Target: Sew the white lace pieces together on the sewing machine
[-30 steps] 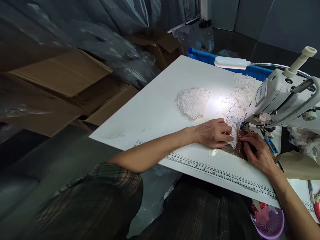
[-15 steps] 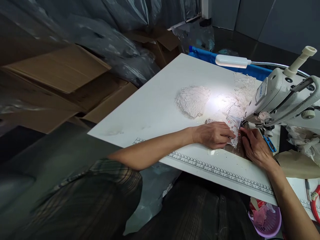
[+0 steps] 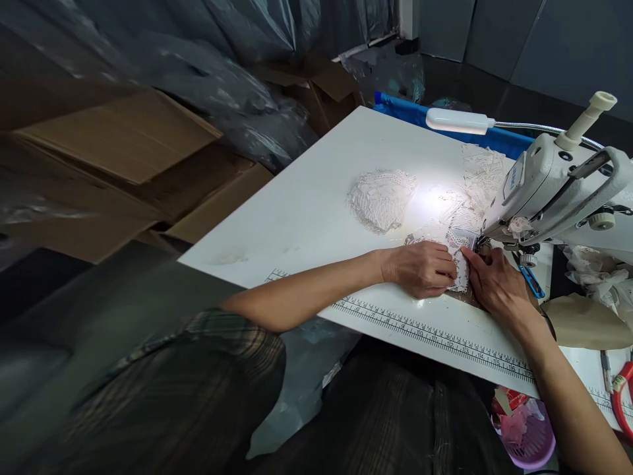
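Observation:
My left hand lies on the white table, its curled fingers pressing a small piece of white lace flat. My right hand rests just right of it, fingers together, pushing the same lace toward the presser foot of the white sewing machine. Both hands touch the lace in front of the needle. A printed ruler runs along the table's near edge below my hands.
A heap of white lace pieces lies under the lamp; more lace sits behind the machine. Blue snips, red scissors, a purple basket, cardboard boxes and plastic sheeting surround the table.
My right hand has slid up and left toward the presser foot, and the lace has moved further under the machine. My left hand has barely shifted.

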`<state>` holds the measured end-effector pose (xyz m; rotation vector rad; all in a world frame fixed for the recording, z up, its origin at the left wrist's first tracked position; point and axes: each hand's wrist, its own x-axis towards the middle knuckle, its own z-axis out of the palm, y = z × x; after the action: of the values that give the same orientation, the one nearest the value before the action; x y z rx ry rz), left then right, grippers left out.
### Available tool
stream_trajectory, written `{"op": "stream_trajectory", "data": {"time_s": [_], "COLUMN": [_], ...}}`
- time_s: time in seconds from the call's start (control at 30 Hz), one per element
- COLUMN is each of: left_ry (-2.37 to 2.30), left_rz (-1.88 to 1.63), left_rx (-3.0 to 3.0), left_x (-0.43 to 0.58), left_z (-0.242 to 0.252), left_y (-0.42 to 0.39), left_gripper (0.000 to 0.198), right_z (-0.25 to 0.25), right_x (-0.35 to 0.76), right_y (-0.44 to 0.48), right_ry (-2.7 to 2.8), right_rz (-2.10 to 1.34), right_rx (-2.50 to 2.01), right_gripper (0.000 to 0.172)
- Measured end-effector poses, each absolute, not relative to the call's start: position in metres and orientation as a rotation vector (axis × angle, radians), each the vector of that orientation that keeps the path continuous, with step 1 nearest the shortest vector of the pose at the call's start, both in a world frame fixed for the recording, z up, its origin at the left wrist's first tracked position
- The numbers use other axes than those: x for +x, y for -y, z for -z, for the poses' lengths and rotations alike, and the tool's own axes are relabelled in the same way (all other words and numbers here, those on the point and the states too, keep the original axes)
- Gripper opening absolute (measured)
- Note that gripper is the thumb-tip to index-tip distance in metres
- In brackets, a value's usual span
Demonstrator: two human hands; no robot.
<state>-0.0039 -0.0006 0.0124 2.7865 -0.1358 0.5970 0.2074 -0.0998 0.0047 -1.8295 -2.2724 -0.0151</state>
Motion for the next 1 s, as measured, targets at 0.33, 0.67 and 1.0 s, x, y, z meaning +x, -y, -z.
{"op": "stream_trajectory", "data": {"time_s": [0.33,0.67,1.0], "left_ry": [0.035,0.002,0.147], "left_rz": [-0.664,-0.788,-0.698], "left_rx": [2.818,2.838,2.911], "left_x": [0.0,0.0,0.0], "left_z": [-0.003,0.001,0.003], "left_y": [-0.003,-0.004,0.003], "left_gripper": [0.017,0.021,0.011], "right_z": [-0.007,-0.001,0.005], "right_x": [0.237,0.23,0.212], "right_y": [0.11,0.122,0.118], "right_ry": [2.027,2.092,2.207], "right_rz": [-0.27,-0.257,0.016], "right_rx": [-1.537,-1.5,-1.666], "right_gripper": [0.039,0.039,0.036]}}
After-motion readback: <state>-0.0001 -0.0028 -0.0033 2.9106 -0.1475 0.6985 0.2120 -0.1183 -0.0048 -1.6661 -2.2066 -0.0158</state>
